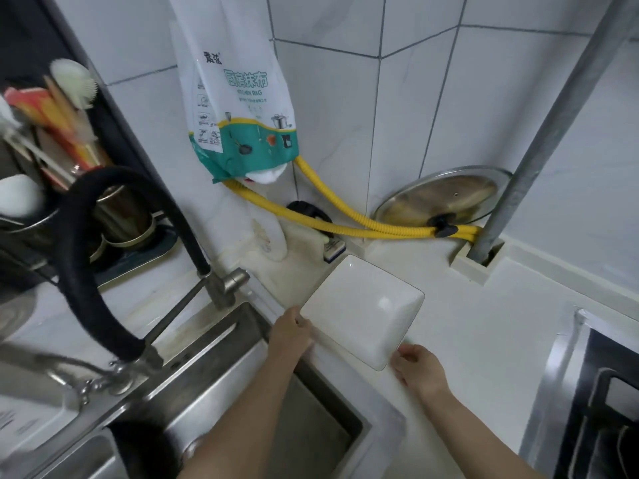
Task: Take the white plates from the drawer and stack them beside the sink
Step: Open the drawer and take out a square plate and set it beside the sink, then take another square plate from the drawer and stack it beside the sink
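A square white plate (361,311) with rounded corners sits on or just above the white counter (484,340), right of the steel sink (311,420). My left hand (292,335) grips the plate's left corner. At the plate's near corner, my right hand (420,369) holds it with the fingers under the rim. Whether the plate touches the counter I cannot tell. The drawer is out of view.
A black-sleeved tap (103,257) arches over the sink at left. Yellow hoses (345,219), a pot lid (442,198) and a grey pipe (539,140) line the back wall. A rag bag (238,108) hangs above. The stove (601,402) lies at right.
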A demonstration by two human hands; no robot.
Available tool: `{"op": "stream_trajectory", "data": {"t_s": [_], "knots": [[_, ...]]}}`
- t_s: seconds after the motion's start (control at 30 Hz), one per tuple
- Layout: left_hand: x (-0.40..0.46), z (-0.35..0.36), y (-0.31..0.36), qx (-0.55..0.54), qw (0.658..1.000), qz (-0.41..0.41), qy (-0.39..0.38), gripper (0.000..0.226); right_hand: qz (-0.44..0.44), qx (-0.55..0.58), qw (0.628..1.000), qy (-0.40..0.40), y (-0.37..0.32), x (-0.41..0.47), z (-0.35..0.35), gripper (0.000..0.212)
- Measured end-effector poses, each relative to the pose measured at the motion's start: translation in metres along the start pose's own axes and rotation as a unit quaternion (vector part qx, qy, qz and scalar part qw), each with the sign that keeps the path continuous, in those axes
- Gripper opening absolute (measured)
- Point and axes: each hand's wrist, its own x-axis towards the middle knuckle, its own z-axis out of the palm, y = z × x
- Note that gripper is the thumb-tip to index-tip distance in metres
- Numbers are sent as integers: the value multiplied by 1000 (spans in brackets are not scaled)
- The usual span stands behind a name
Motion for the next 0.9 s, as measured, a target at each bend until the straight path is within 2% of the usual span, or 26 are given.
{"op": "stream_trajectory", "data": {"t_s": [0.07,0.17,0.33,0.4,0.5,0.73,0.9], "knots": [[-27,-3,-11,-17,1000,-14,5,44,-33,-54,998,-20,1,-14,-1,5],[-73,-3,-29,-6,1000,1,13,41,-80,-131,986,-61,3,-38,2,14],[-153,7,-58,23,999,-29,32,44,-124,-167,969,-135,18,-87,6,28],[-185,13,-68,22,998,-47,45,46,-150,-185,959,-153,28,-106,7,26],[-234,20,-83,0,994,-77,72,45,-222,-256,923,-184,47,-132,11,12],[-353,26,-142,-46,980,-152,119,27,-295,-333,856,-264,93,-200,46,34],[-431,22,-195,-40,965,-200,165,33,-349,-388,794,-311,124,-264,82,30]]}}
